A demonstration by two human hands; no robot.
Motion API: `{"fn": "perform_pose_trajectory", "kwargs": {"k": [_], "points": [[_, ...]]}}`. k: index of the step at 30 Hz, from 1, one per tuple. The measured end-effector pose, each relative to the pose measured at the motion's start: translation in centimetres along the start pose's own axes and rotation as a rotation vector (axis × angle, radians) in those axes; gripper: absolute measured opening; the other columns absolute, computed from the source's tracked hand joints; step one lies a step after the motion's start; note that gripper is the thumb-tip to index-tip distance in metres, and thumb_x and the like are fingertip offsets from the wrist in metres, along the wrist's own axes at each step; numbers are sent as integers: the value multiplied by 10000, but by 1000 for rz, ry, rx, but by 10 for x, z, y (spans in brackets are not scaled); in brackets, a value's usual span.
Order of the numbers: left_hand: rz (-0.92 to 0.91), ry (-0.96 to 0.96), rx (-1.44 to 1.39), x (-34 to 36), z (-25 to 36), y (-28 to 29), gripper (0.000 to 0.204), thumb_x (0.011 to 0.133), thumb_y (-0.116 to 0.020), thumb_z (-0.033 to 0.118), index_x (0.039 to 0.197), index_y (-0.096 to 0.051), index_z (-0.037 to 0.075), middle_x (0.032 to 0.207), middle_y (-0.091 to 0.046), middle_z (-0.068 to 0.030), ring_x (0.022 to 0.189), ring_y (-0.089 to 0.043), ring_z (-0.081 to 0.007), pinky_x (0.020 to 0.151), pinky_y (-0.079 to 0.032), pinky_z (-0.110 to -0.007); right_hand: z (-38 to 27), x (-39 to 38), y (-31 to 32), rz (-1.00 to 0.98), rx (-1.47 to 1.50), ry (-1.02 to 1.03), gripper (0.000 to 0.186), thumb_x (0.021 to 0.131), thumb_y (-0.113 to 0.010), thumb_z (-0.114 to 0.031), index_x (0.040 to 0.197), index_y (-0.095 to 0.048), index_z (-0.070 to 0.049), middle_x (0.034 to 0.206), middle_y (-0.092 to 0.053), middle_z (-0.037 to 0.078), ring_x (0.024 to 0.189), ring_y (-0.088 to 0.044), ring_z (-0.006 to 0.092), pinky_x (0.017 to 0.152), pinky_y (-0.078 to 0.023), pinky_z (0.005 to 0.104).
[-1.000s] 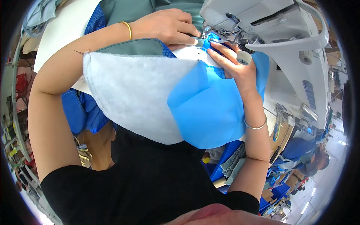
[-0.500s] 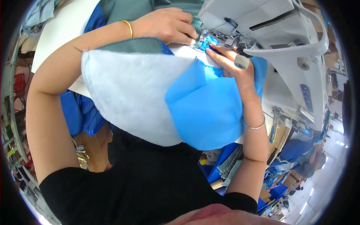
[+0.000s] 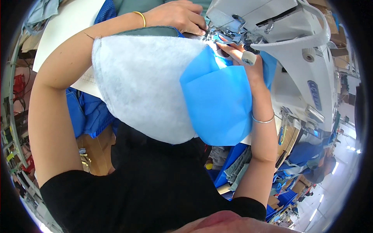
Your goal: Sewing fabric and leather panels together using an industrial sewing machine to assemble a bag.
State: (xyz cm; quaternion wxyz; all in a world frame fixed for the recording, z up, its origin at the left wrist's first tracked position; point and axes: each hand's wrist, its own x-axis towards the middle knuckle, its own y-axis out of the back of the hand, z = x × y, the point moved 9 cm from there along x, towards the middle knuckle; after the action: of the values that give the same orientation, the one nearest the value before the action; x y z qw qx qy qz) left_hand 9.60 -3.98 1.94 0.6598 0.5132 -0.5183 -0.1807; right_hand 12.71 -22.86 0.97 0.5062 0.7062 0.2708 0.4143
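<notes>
Under the head of a white sewing machine (image 3: 258, 23) lies a layered fabric piece. Its parts are white padding (image 3: 143, 85), light-blue cloth (image 3: 219, 105) and a grey-green panel (image 3: 151, 32) with a dark-blue edge. The padding and blue cloth hang toward my body. My left hand (image 3: 176, 17) is left of the presser foot, its fingers bent together and gripping the grey-green fabric by the needle area. My right hand (image 3: 250, 66) is on the right, fingers pinching the blue cloth close to the foot. The machine and cloth partly hide its fingertips.
A white tabletop (image 3: 64, 35) extends at the left. Dark-blue quilted fabric (image 3: 87, 112) hangs off the near edge. A blue bin (image 3: 229, 163) with folded grey cloth stands below my right forearm. Small scissors-like tools (image 3: 282, 132) lie right of it.
The layered piece has shifted up and a little to the right, toward the machine. My left hand has moved up along with it; my right fingers are now more hidden beside the foot.
</notes>
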Motion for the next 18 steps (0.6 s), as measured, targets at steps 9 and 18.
{"fn": "perform_pose_trajectory", "kwargs": {"k": [9, 18], "points": [[99, 4, 165, -7, -13, 0, 344, 763, -734, 87, 1097, -680, 22, 1113, -654, -124, 1057, -600, -340, 959, -485, -443, -6, 4, 17, 109, 211, -83, 377, 710, -690, -31, 1068, -753, -127, 790, -641, 129, 782, -629, 320, 674, -527, 425], [-188, 21, 70, -10, 56, 1, 730, 797, -760, 285, 1436, -504, 39, 1508, -486, -165, 1396, -467, -350, 1169, -360, -510, -56, -35, 20, -135, -14, 199, 665, 694, -676, -16, 1343, -636, -155, 1420, -607, 27, 1294, -573, 270, 1064, -492, 379]]}}
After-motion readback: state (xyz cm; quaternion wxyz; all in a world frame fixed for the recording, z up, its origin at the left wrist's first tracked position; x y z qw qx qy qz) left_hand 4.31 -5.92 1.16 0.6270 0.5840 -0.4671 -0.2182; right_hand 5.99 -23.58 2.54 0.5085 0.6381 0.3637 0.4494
